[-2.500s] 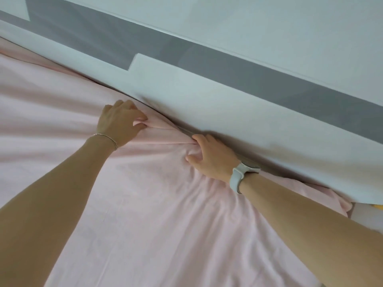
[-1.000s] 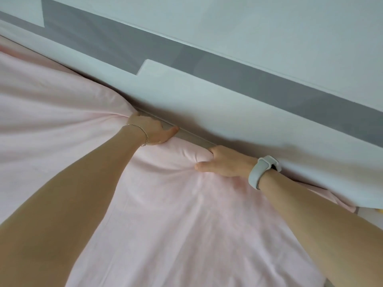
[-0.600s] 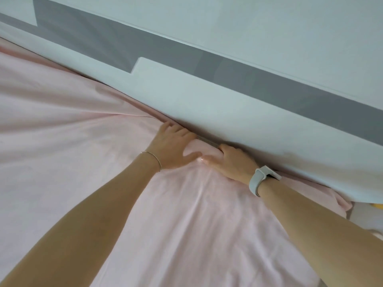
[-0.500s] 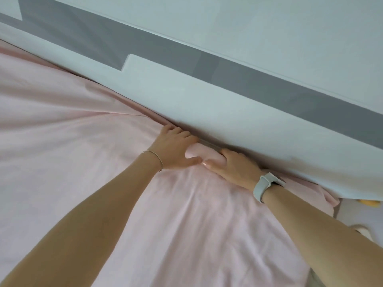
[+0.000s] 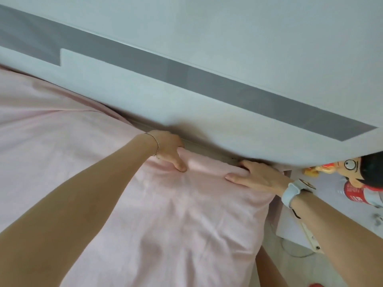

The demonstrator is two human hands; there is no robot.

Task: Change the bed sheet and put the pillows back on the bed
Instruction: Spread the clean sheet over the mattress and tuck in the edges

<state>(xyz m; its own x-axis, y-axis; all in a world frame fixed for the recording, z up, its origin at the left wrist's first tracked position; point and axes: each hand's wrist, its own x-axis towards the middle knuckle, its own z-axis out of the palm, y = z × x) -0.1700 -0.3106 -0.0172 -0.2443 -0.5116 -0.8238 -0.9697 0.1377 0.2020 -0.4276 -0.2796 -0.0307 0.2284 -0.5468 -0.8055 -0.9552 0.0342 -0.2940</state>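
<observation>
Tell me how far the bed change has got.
Done: the pink sheet covers the mattress. In hand: left hand and right hand press its edge down along the headboard, near the corner. Left: no pillows are in view, so they are not back yet.

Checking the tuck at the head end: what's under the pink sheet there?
Only the pink sheet shows, with the left hand and right hand pressing its edge down by the headboard. Whatever lies beneath is covered.
</observation>
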